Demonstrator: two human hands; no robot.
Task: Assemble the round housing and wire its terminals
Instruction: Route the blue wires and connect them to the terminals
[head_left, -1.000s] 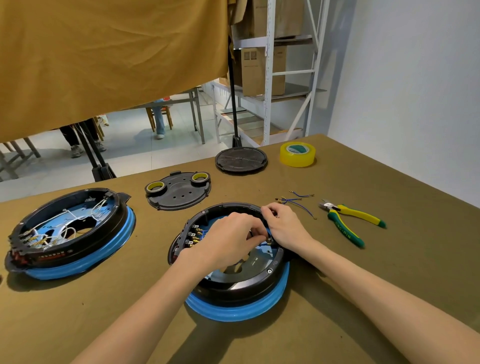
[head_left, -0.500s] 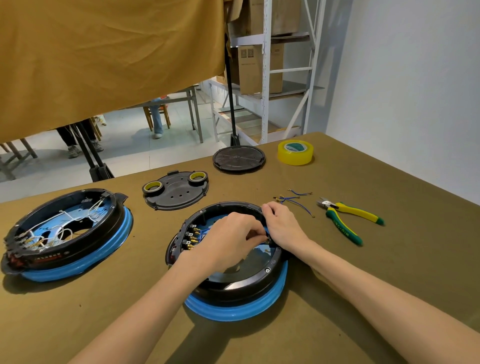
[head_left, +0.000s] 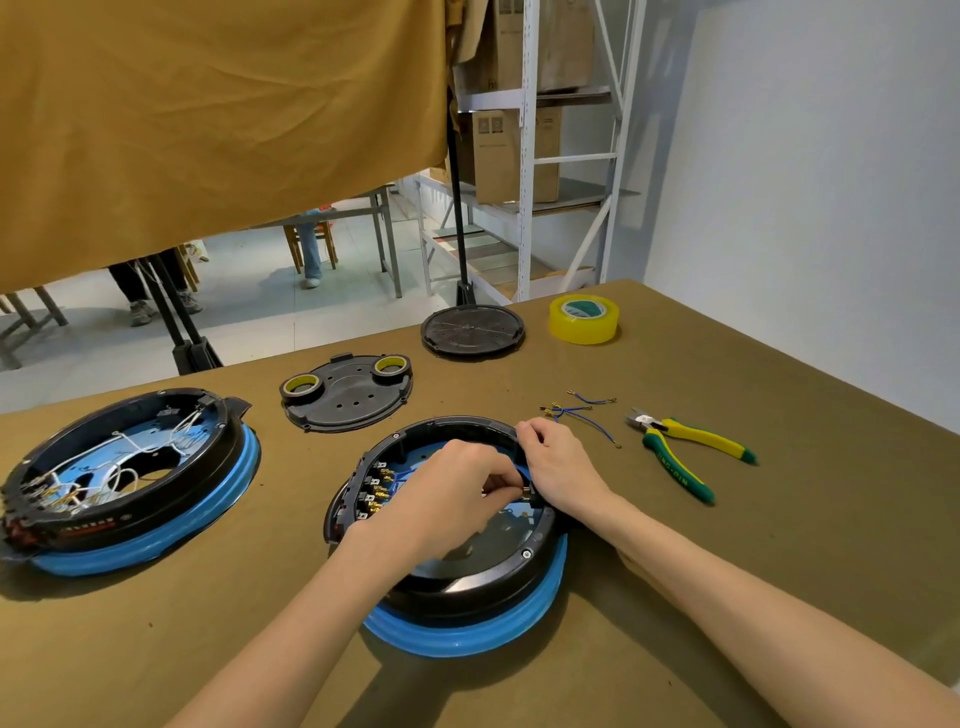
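Head view is showing us working over the round housing (head_left: 457, 571), a black ring on a blue base lying on the olive table (head_left: 779, 545); we are placing everything else relative to it. Our left hand (head_left: 441, 499) is reaching into its open top with fingers curled, pinching a small metal terminal part near the inner right wall. Our right hand (head_left: 561, 470) is resting on the right rim, fingers bent over the edge; whether it is gripping anything we cannot tell. A row of brass terminals (head_left: 376, 493) is sitting along the housing's inner left side. Loose blue wires (head_left: 582, 413) are lying just beyond its far-right rim, and yellow-green pliers (head_left: 680, 454) farther right. A second housing (head_left: 130, 478) with white wires is sitting well to its left, a black cover plate (head_left: 348, 397) behind it.
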